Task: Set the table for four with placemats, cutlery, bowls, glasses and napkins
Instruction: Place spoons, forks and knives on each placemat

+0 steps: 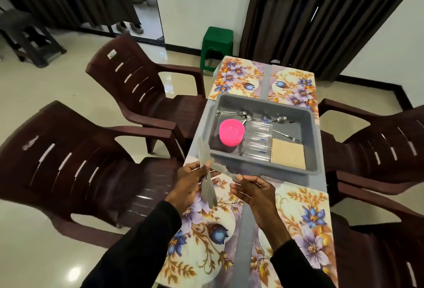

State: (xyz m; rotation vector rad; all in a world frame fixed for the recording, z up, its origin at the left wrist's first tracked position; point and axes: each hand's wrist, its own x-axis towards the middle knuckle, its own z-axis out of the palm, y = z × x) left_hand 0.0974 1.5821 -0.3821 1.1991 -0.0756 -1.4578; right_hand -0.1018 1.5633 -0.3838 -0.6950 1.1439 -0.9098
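Left hand: curled round a bundle of plain silver-grey metal table knives, gripping them near their middle. A black sleeve covers the arm.
Bundle of knives: flat, slim and matte. They stand nearly upright, fanning a little above the left hand and sticking out below it. At least two show; blur hides the exact count.
Right hand: thumb and fingertips pinch the end of a single silver-grey knife.
Single knife: it slants across the gap between the two hands, and its far end meets the left hand's fingers. It is blurred.
Under the hands: two floral placemats with purple and blue flowers and orange leaves on cream. The left-side placemat is beneath the left hand and the right-side placemat is just right of the right hand. A strip of grey worktop shows between them.
Just beyond the hands: a grey rectangular plastic tub, its near wall close to the fingertips.
Inside the tub: a bright pink round plastic bowl on the left-hand side. Beside it are clear drinking glasses lying on their sides, then a stack of beige square napkins. Metal spoons and a fork lie toward the far wall.
Past the tub: two more matching floral placemats, one far-left placemat and one far-right placemat.
Around the worktop: dark brown slatted plastic armchairs on both sides, and a green plastic stool at the far end.
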